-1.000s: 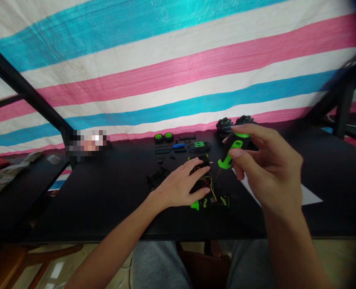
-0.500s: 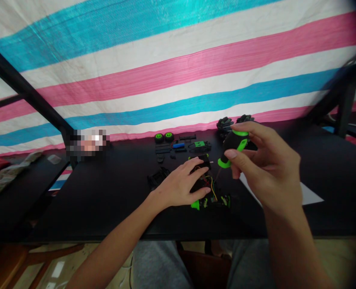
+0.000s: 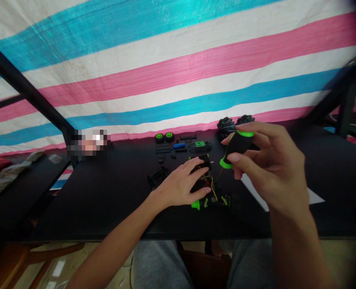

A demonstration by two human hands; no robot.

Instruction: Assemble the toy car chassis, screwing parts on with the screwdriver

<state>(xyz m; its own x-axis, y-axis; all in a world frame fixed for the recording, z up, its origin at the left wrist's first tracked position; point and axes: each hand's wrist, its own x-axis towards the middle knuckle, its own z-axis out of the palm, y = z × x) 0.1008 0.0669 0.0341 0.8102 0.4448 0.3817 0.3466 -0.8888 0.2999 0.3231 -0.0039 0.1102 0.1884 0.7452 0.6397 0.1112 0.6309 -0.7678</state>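
Observation:
My left hand (image 3: 182,182) rests with its fingers spread on the left part of a black and green toy car chassis (image 3: 215,202), covering much of it. Yellow and other thin wires show beside the fingertips. A black screwdriver with green bands (image 3: 237,149) is gripped in my right hand (image 3: 271,164), between thumb and fingers. It leans, with its thin shaft pointing down and left toward the chassis. Whether the tip touches a screw is too small to tell.
Behind the chassis lie two green-rimmed wheels (image 3: 165,137), a blue battery (image 3: 179,145) and a black part with a green plate (image 3: 200,144). Dark treaded wheels (image 3: 234,126) stand at the back. White paper (image 3: 257,192) lies under my right hand. A black frame (image 3: 159,176) lies left.
My right hand has shifted slightly right, and the screwdriver's handle has turned within the fingers. My left hand and the chassis stay in place.

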